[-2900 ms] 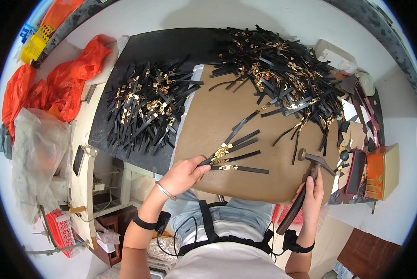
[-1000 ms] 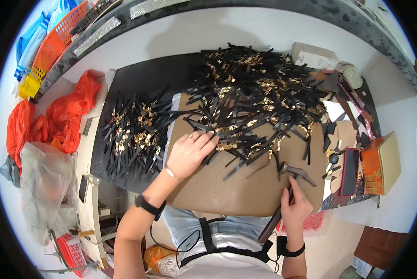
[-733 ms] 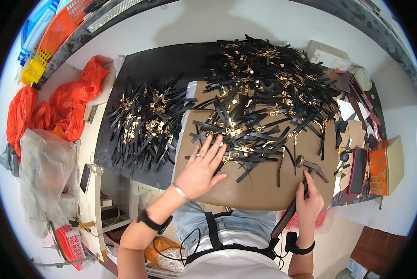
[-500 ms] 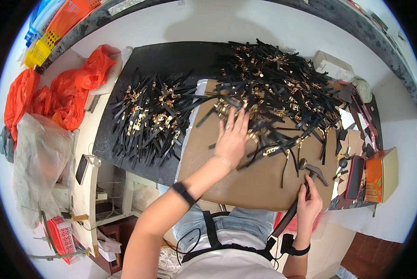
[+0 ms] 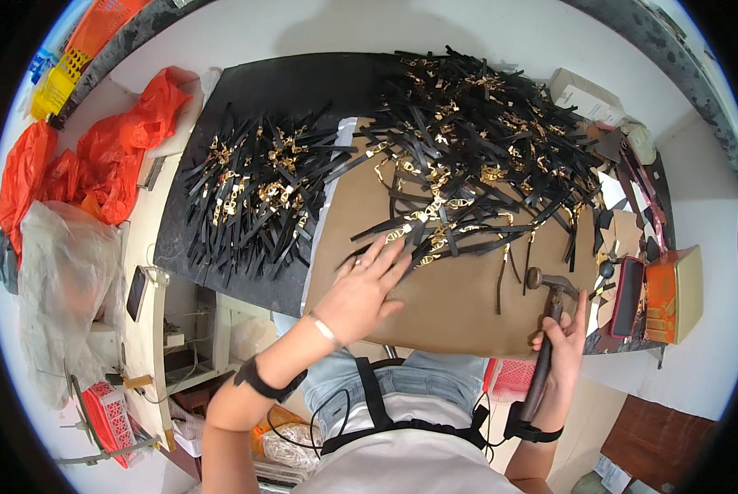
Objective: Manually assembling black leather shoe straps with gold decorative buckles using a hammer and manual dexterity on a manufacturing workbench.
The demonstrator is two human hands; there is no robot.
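Observation:
My right hand (image 5: 565, 347) grips a hammer (image 5: 540, 375) by its dark handle, index finger stretched out, the metal head upward over the brown mat (image 5: 459, 309). My left hand (image 5: 359, 290) is over the mat's left part, its fingers extended and a little apart. Those fingertips lie at the near end of a black strap with gold-coloured metal links (image 5: 397, 234); whether they touch it I cannot tell. Beyond, a large heap of such black straps (image 5: 492, 136) covers the mat's far side. A smaller pile of them (image 5: 258, 193) lies left on the black tabletop (image 5: 299, 78).
At the right edge are a dark phone-like slab with a red rim (image 5: 628, 296), an orange box (image 5: 672, 296) and material scraps (image 5: 624, 235). A white box (image 5: 585, 97) stands behind the heap. Red plastic bags (image 5: 109, 165) and a phone (image 5: 137, 292) are on the left.
My left hand has drawn back from the heap toward me, and some straps now lie nearer on the mat. My right hand has moved slightly right with the hammer, its handle turned more upright.

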